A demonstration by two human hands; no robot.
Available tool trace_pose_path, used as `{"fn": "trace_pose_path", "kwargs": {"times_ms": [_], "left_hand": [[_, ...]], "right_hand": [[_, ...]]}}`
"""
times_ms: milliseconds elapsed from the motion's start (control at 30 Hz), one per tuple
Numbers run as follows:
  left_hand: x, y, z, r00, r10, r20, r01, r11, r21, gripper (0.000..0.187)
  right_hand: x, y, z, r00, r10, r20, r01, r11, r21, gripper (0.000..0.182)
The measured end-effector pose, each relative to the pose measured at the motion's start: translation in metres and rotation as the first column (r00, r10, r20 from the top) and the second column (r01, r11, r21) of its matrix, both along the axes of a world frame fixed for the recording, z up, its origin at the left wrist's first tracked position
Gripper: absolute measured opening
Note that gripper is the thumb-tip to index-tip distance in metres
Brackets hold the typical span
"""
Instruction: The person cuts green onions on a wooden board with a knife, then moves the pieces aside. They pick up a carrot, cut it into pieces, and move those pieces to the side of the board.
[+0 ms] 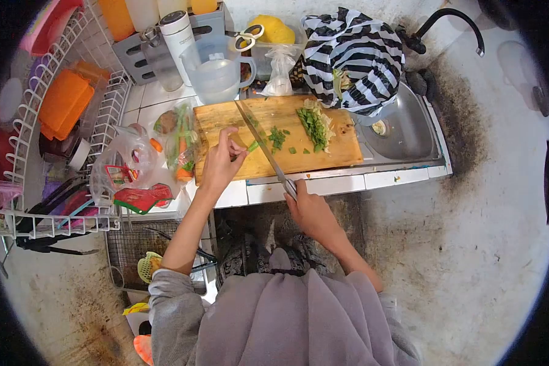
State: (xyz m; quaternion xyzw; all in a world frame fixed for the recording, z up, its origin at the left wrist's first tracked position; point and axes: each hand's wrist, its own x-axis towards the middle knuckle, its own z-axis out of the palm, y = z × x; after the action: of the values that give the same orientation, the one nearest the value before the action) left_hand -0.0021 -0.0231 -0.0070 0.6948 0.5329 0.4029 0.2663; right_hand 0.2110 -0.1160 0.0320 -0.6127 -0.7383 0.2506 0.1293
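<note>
Knife (269, 157) right at the tip of the green stalk (252, 147)!

Here's the left hand (224, 160), thumb and fingers pinching that stalk over the left half of the wooden cutting board (222, 117). And the right hand (314, 216) is wrapped firmly round the knife's handle at the near edge, the blade slanting away across the wood! Just right of the steel, a scatter of chopped green bits (278, 138); further right, a tidy heap of sliced greens (313, 129). The board sits on the tiled surface (341, 183), its right end beside the metal sink (405, 137), with a clear jug (216, 76) behind and bagged vegetables (180, 143) to its left.
</note>
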Motion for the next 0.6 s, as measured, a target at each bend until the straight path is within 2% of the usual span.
{"fn": "trace_pose_path", "kwargs": {"times_ms": [33,267,367,433,567,600], "left_hand": [[0.000,0.000,0.000,1.000,-0.001,0.001,0.001,1.000,-0.002,0.049],[0.000,0.002,0.000,1.000,-0.002,0.027,0.002,1.000,-0.025,0.048],[0.000,-0.001,0.000,0.998,-0.009,0.057,0.011,1.000,-0.027,0.047],[0.000,-0.003,-0.003,0.998,-0.018,0.065,0.019,1.000,-0.007,0.046],[-0.004,-0.004,-0.017,0.998,0.037,0.053,-0.038,0.999,0.025,0.046],[-0.005,-0.003,-0.019,0.997,0.043,0.063,-0.045,0.998,0.038,0.046]], "right_hand": [[0.001,-0.003,0.003,1.000,-0.012,-0.002,0.012,0.999,-0.044,0.032],[0.007,-0.012,-0.002,1.000,0.005,0.027,-0.004,1.000,-0.027,0.031],[0.011,-0.016,0.014,0.998,0.012,0.065,-0.005,0.995,-0.102,0.030],[0.016,-0.019,0.020,0.986,0.039,0.165,-0.018,0.992,-0.123,0.031],[0.025,-0.024,0.003,0.983,0.033,0.181,-0.014,0.995,-0.101,0.030],[0.026,-0.022,-0.004,0.987,0.035,0.160,-0.030,0.999,-0.035,0.030]]}}
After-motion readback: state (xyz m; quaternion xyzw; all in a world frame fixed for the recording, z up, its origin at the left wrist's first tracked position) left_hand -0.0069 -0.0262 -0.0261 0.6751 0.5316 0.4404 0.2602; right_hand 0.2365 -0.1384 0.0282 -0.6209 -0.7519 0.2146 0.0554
